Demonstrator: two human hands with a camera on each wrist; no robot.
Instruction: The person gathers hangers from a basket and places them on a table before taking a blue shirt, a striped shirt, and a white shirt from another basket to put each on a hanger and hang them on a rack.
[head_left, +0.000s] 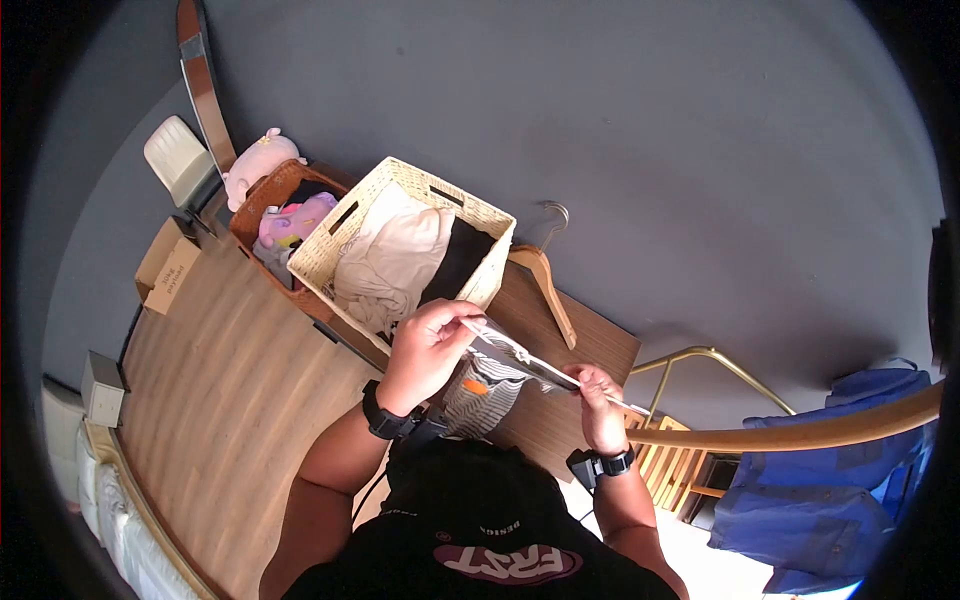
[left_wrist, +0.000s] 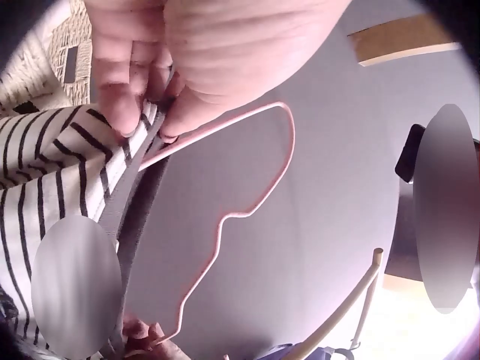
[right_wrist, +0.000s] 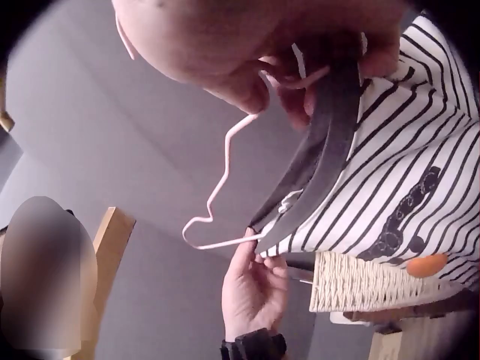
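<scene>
A striped white garment (head_left: 482, 400) with a grey neckband hangs between both hands, an orange patch on its front. My left hand (head_left: 428, 350) pinches one end of the neckband. At the band's other end my right hand (head_left: 598, 405) grips the cloth and a thin pink hanger. In the right wrist view the pink hanger (right_wrist: 227, 157) runs from the right hand to the left hand's fingers, partly inside the neck opening. The left wrist view shows the striped cloth (left_wrist: 52, 172) below the left fingers.
A cream woven basket (head_left: 487, 212) with clothes stands on a wooden table (head_left: 600, 335), beside a brown basket (head_left: 245, 235) holding soft toys. A wooden hanger (head_left: 543, 275) lies behind the hands. Blue clothes (head_left: 820, 480) and a gold rail (head_left: 700, 352) are at right.
</scene>
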